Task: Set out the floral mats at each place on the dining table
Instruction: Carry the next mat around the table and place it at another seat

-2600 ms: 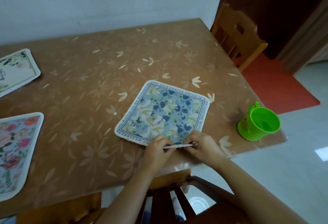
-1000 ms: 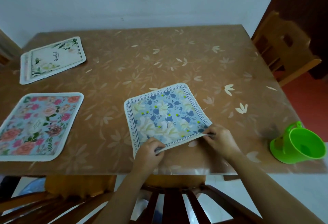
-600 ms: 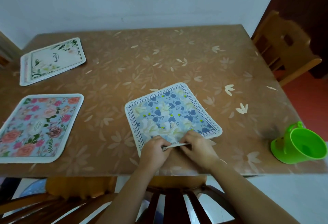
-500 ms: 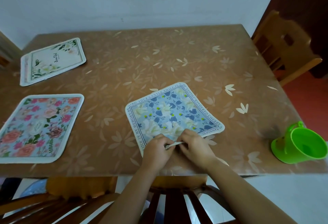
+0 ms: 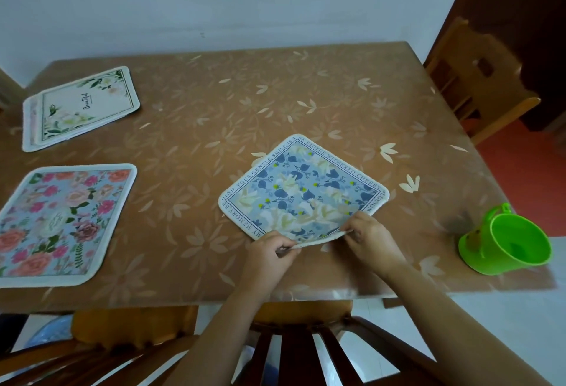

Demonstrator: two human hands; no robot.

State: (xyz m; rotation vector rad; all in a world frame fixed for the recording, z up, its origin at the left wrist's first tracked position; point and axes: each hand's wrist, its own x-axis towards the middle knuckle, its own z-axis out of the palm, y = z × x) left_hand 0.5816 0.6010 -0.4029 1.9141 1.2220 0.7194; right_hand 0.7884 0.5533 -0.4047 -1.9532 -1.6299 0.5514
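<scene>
A blue floral mat [image 5: 301, 192] with a lettered border lies turned like a diamond on the brown dining table [image 5: 214, 128], near its front edge. My left hand [image 5: 269, 252] and my right hand [image 5: 369, 237] both pinch its near corner, which is lifted a little off the table. A pink rose mat [image 5: 58, 220] lies flat at the front left. A white mat with green leaves [image 5: 81, 107] lies at the far left.
A green plastic mug [image 5: 508, 243] stands at the table's front right corner. A light wooden chair [image 5: 477, 79] is at the right side. Dark chair backs [image 5: 294, 352] sit below the front edge. A wall runs behind the table.
The blue mat has turned clockwise under my hands, from roughly square to the table to diamond-wise. My hands came together at its near corner. The other two mats have not moved.
</scene>
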